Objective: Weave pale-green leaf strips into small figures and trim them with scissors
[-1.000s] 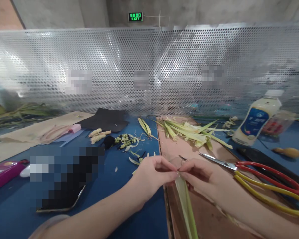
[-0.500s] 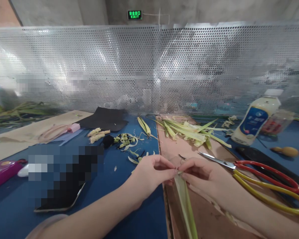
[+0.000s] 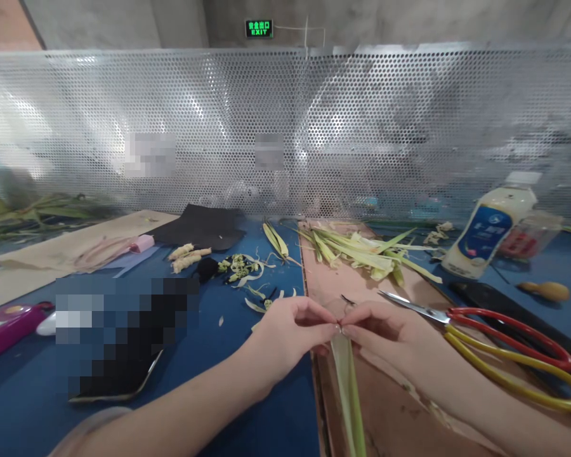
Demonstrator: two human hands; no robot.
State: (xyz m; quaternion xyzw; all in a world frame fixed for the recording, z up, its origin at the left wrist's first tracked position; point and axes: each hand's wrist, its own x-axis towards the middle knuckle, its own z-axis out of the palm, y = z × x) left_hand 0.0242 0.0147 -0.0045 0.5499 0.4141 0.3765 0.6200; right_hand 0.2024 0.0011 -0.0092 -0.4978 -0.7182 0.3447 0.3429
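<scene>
The left hand (image 3: 290,330) and the right hand (image 3: 387,333) are brought together, wrists apart and fingers bent inward. The top end of a green leaf strip (image 3: 349,393) is pinched between the thumbs and fingers of both, above the brown board (image 3: 326,276); its long, smooth, lengthwise-creased body is left hanging below. A white-capped bottle (image 3: 485,231) with a blue label is filled with pale, cloudy liquid. Behind it, a clear container (image 3: 540,231) is marked by red, though whether print or contents cannot be told. Narrow, pointed leaves (image 3: 366,254) are heaped on the board's far part. Scissors (image 3: 448,317) with red and yellow looped handles are laid beside the right hand.
</scene>
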